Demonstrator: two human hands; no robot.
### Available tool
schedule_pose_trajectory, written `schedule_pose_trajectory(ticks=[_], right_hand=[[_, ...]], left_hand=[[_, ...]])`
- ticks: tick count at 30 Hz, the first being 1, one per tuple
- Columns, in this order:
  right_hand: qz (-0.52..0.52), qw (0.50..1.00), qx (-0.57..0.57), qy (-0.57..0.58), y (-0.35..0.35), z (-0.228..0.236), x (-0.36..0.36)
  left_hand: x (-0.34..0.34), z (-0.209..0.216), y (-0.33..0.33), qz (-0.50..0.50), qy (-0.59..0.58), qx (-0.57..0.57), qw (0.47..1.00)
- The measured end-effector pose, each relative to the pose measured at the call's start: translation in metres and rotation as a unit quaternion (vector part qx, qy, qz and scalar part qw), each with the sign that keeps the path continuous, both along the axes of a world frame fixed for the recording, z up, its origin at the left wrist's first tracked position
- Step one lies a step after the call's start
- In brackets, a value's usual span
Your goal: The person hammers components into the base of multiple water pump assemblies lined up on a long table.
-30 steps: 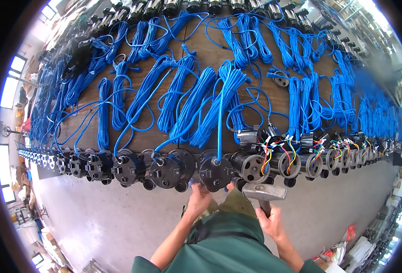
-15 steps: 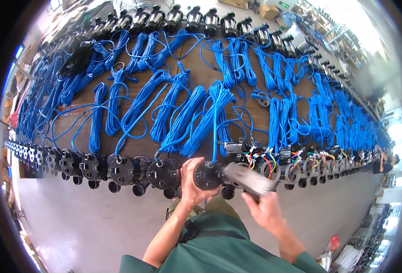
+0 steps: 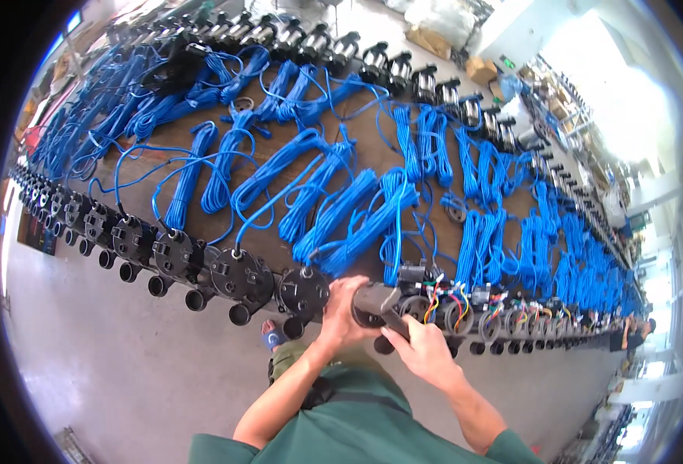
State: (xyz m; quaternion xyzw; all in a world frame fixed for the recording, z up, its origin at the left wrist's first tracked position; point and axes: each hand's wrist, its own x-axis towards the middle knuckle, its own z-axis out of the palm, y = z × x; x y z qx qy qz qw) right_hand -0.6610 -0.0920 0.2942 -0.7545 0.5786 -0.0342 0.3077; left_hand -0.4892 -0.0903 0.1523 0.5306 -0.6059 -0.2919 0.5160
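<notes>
My left hand [image 3: 344, 313] is wrapped around the left side of a round black pump housing [image 3: 367, 317] at the near edge of the table. In my right hand [image 3: 425, 353] is the dark handle of a mallet [image 3: 375, 296], gripped from the right. The mallet's grey-brown head lies over the top face of that housing and hides most of it. To the left stands another capped black housing [image 3: 303, 290] with a blue cable. On the right, an uncapped housing [image 3: 416, 307] shows coloured wires.
Bundles of blue cable [image 3: 357, 216] cover the brown tabletop [image 3: 279, 251]. Black housings line the near edge on both sides, and black-and-silver units [image 3: 345, 48] line the far edge. Another person [image 3: 631, 334] is at the far right. Grey floor [image 3: 148, 348] lies below the table.
The mallet has come from the right of the housing onto its top, and my right hand moved left with it. The view has tilted. My left hand keeps its grip.
</notes>
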Motion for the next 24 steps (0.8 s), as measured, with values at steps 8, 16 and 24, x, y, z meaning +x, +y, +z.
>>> schedule_pose_trajectory(ticks=[8, 16, 24], right_hand=[[0.005, 1.0, -0.015, -0.013, 0.011, 0.012, 0.003], [-0.059, 0.986, -0.061, -0.144, 0.022, 0.049, -0.028], [-0.113, 0.988, 0.047, -0.098, 0.016, 0.012, -0.067]], left_hand=[[-0.002, -0.01, -0.003, 0.011, -0.006, -0.009, 1.0], [-0.003, -0.009, -0.002, 0.012, 0.005, 0.009, 1.0], [-0.006, -0.007, -0.005, -0.006, -0.011, 0.022, 1.0]])
